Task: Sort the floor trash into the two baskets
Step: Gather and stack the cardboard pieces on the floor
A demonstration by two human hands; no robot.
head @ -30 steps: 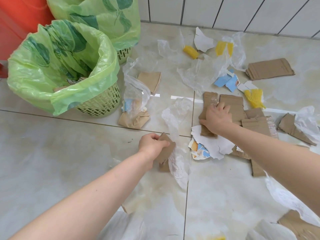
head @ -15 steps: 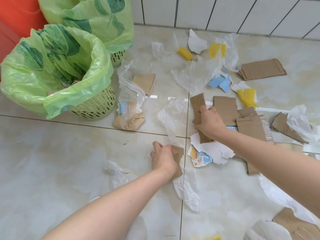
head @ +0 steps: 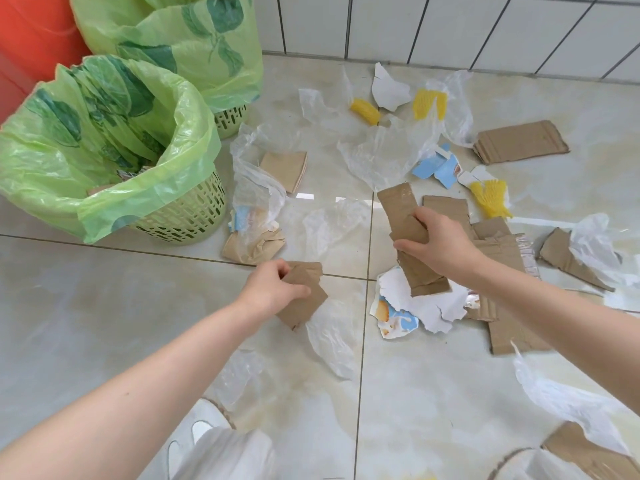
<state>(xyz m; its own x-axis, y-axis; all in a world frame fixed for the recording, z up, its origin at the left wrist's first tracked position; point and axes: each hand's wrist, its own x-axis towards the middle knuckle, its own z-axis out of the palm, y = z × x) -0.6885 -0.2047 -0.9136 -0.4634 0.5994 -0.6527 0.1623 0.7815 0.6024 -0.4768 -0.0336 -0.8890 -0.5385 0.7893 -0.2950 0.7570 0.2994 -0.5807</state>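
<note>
My left hand (head: 273, 289) grips a small brown cardboard piece (head: 304, 303) just above the floor, right of the near basket. My right hand (head: 436, 244) holds a long cardboard strip (head: 398, 206), lifted over the pile of cardboard, torn white paper (head: 433, 306) and plastic. The near green basket (head: 187, 216), lined with a green leaf-print bag, stands at the left with cardboard scraps inside. A second lined basket (head: 228, 119) stands behind it by the wall.
Clear plastic bags (head: 381, 154), yellow foam nets (head: 429, 103), blue carton bits (head: 438, 168) and more cardboard (head: 519, 142) litter the tiled floor up to the wall. A red container (head: 31, 39) sits at the far left. My white shoe (head: 194, 431) shows at the bottom.
My right hand has closed on the long cardboard strip and lifted it off the pile. My left hand has raised its small cardboard piece off the plastic bag.
</note>
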